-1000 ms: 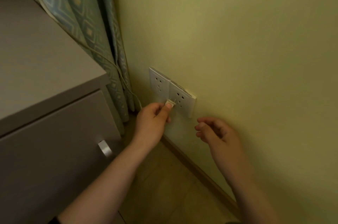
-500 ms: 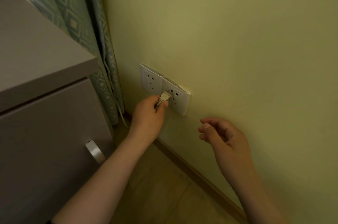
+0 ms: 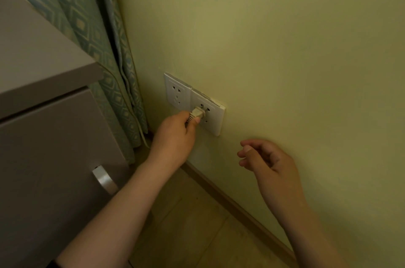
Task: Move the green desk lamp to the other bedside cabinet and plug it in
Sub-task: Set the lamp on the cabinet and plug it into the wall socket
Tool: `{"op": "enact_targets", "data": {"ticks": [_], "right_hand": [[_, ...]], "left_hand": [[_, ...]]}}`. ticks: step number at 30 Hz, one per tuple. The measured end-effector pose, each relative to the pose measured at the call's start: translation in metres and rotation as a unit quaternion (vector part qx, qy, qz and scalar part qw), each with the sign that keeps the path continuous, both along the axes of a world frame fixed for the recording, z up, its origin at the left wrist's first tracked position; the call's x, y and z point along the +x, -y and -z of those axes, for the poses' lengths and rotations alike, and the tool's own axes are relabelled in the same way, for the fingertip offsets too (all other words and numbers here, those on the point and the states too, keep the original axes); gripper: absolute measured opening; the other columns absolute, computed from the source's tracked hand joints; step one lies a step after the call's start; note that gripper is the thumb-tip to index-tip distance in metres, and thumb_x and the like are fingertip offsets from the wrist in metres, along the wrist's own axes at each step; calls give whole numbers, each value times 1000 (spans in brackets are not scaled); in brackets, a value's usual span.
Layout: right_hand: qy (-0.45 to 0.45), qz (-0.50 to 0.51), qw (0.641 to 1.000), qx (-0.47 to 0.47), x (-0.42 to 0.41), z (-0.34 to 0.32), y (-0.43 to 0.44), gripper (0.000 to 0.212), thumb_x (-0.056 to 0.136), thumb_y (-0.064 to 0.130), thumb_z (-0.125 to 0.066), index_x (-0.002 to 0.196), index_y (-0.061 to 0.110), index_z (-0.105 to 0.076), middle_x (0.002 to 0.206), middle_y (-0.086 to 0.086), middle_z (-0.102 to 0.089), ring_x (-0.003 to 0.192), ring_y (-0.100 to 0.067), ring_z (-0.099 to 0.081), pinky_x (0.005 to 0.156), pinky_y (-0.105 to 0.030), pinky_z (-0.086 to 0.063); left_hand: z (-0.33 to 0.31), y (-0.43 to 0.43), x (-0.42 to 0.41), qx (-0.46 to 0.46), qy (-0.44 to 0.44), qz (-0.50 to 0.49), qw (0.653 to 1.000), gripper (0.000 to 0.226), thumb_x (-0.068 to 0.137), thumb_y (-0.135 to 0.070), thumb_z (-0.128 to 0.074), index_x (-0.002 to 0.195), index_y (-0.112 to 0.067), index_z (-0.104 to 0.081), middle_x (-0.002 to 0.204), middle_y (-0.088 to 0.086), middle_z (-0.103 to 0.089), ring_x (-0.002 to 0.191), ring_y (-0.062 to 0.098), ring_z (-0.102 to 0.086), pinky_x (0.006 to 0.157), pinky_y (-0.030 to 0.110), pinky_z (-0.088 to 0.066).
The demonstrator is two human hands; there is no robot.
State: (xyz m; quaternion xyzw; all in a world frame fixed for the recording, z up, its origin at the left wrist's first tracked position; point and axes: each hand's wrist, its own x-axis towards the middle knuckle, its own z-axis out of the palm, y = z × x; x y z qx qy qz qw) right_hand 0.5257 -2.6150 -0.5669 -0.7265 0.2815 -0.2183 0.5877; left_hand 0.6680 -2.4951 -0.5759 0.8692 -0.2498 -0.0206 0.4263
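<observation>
My left hand (image 3: 175, 134) pinches a small white plug (image 3: 197, 113) and holds it against the right one of two white wall sockets (image 3: 213, 121). The plug's prongs meet the socket face; how deep they sit I cannot tell. Its thin white cord (image 3: 131, 103) runs down along the curtain from behind the bedside cabinet (image 3: 43, 66). The left socket (image 3: 177, 94) has nothing in it. My right hand (image 3: 269, 162) hovers lower right of the sockets, fingers loosely curled, holding nothing. The green lamp itself is out of view.
The grey cabinet fills the left side, with a drawer and a metal handle (image 3: 104, 180). A blue-green patterned curtain (image 3: 87, 27) hangs in the corner behind it. A wooden skirting board (image 3: 236, 204) runs along the yellow-green wall above the tiled floor.
My left hand has turned the plug and pushed it up to the right socket's face. The view has shifted a little left. My right hand has stayed near the wall.
</observation>
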Motion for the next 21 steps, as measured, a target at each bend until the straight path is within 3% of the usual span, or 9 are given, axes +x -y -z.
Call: {"op": "enact_targets", "data": {"ticks": [6,12,18,21], "right_hand": [[-5,-8,1000,2,0,1,-1,15,88,12,-58,86,22,-69,82,-6,-72,67,-6,-66,67,-14,-54],[-5,-11,1000,3,1,1,-3,15,88,13,-58,85,22,-69,80,-3,-72,66,-6,-66,69,-17,-55],[0,-13,1000,10,-1,-1,-4,15,88,13,-58,85,22,-69,79,-2,-72,65,-5,-66,68,-15,-55],[2,-15,1000,15,-2,-3,-4,15,88,13,-58,85,22,-69,78,-2,-71,65,-4,-65,68,-15,-54]], "left_hand": [[1,3,2,21,48,-12,999,27,95,-30,-42,80,-11,-52,63,0,-45,61,23,-46,52,33,-30],[2,4,2,46,106,-22,993,29,96,-30,-40,89,-6,-55,80,14,-58,73,33,-54,62,44,-44],[-1,6,4,44,94,-16,994,24,95,-31,-43,77,-16,-45,62,-5,-40,59,19,-42,47,31,-23],[3,7,6,46,71,-9,996,23,93,-32,-46,77,-16,-47,62,-7,-40,59,17,-42,48,30,-23]]}}
